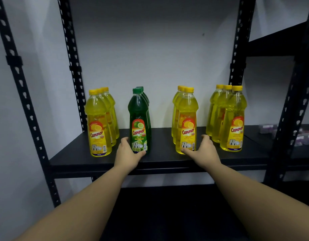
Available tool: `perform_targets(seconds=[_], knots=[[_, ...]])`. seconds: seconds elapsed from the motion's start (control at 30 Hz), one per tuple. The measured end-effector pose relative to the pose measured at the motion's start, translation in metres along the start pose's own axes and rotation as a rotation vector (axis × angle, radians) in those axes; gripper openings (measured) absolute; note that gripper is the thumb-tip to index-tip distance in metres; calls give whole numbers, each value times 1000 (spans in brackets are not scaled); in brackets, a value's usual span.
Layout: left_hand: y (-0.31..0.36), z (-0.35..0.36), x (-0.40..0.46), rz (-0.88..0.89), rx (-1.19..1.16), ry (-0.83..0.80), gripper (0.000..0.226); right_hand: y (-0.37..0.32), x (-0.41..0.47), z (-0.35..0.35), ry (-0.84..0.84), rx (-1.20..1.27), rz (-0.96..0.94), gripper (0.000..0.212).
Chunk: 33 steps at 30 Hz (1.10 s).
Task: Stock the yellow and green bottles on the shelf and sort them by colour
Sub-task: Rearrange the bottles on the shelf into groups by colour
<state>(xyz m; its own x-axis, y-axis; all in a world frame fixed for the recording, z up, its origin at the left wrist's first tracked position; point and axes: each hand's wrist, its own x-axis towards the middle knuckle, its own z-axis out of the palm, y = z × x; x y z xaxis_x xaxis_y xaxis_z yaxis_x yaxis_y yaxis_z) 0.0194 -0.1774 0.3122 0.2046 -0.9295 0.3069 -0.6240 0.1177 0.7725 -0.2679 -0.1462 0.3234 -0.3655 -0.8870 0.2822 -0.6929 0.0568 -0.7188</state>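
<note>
Shelf (160, 153) carries four upright rows. At 9 o'clock, yellow row (99, 126). Next, green row (139, 122); left hand (128, 151) curls round the front bottle's base. At 3 o'clock of it, middle yellow row (186, 122); right hand (203, 150) cups its front bottle's base. Far right, last yellow row (233, 119), untouched.

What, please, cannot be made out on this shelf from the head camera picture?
- Rear green bottles: hidden behind the front green bottle; exact count unclear.
- Left hand fingers: behind that bottle's base.
- Right hand fingers: behind the front yellow bottle.
- Purple items on the neighbouring shelf: blurred, behind the black upright.
</note>
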Motion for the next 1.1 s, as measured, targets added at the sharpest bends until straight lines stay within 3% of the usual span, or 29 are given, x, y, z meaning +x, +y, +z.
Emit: perform_targets(seconds=[0.27, 0.6, 1.1], knots=[[-3, 7, 25, 22, -101, -36, 100, 0, 9, 19, 22, 51, 9, 117], [-3, 12, 23, 73, -132, 6, 90, -2, 13, 31, 106, -55, 15, 96], [-1, 13, 19, 85, -109, -18, 87, -8, 8, 26, 76, -68, -27, 92]])
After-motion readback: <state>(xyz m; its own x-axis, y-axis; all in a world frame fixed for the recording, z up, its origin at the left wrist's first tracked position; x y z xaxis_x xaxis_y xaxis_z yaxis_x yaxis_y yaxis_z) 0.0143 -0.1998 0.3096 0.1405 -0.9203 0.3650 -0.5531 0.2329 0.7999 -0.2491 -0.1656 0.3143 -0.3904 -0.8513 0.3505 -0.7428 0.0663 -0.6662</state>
